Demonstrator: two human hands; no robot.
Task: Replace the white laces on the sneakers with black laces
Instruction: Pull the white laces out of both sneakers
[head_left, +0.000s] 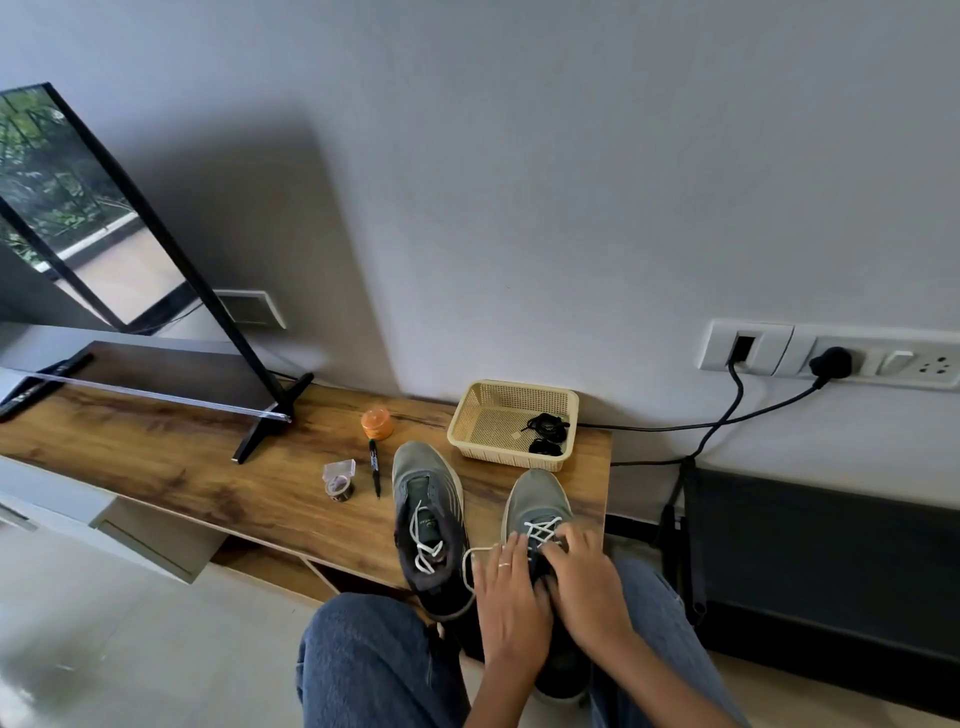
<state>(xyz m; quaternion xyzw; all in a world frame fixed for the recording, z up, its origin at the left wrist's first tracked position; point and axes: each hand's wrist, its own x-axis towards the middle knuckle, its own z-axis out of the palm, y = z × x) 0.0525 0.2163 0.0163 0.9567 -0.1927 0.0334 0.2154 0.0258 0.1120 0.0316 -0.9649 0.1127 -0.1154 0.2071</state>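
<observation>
Presently both hands (550, 587) (fingers curled) work right sneaker (537, 501).

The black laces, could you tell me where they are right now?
In the head view, the black laces lie in the right part of the cream basket by the wall, beyond the two sneakers.

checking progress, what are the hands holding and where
Both the left hand and right hand grip the right sneaker at its white laces.
</observation>
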